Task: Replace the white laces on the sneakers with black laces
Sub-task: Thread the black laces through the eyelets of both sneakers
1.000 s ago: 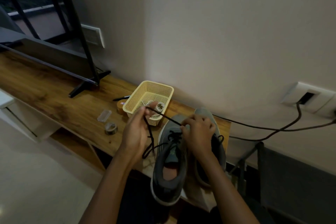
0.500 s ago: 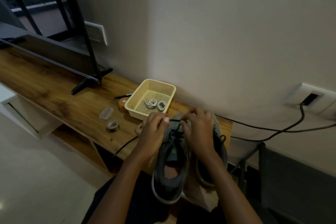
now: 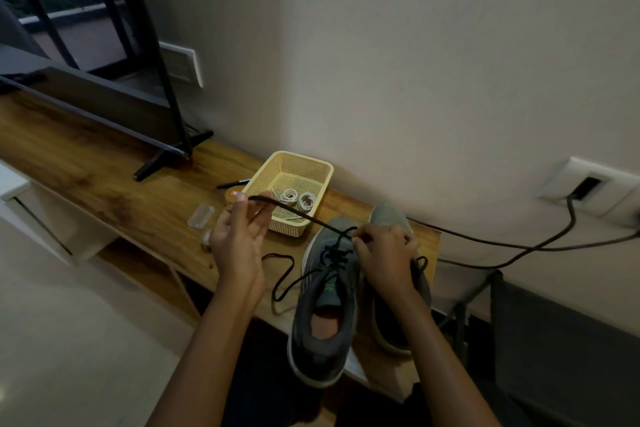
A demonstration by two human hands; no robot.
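Observation:
Two grey sneakers stand side by side on the wooden shelf, toes toward the wall: the left sneaker (image 3: 323,308) and the right sneaker (image 3: 391,215), mostly covered by my right hand. A black lace (image 3: 304,217) is threaded through the left sneaker's eyelets. My left hand (image 3: 239,239) pinches one end and holds it taut up and to the left. My right hand (image 3: 384,253) pinches the lace at the upper eyelets. The lace's other end (image 3: 282,279) lies loose on the shelf. Coiled white laces (image 3: 298,198) lie in the yellow basket (image 3: 313,168).
A TV with a black stand (image 3: 162,159) sits at the back left of the shelf (image 3: 104,191). A small clear case (image 3: 201,215), a pen (image 3: 233,183) and a tape roll lie near the basket. A black cable (image 3: 502,246) runs to a wall socket (image 3: 588,184).
My left hand has drawn away from the shoe, up and to the left, pulling the black lace taut through an eyelet. My right hand has stayed on the eyelets.

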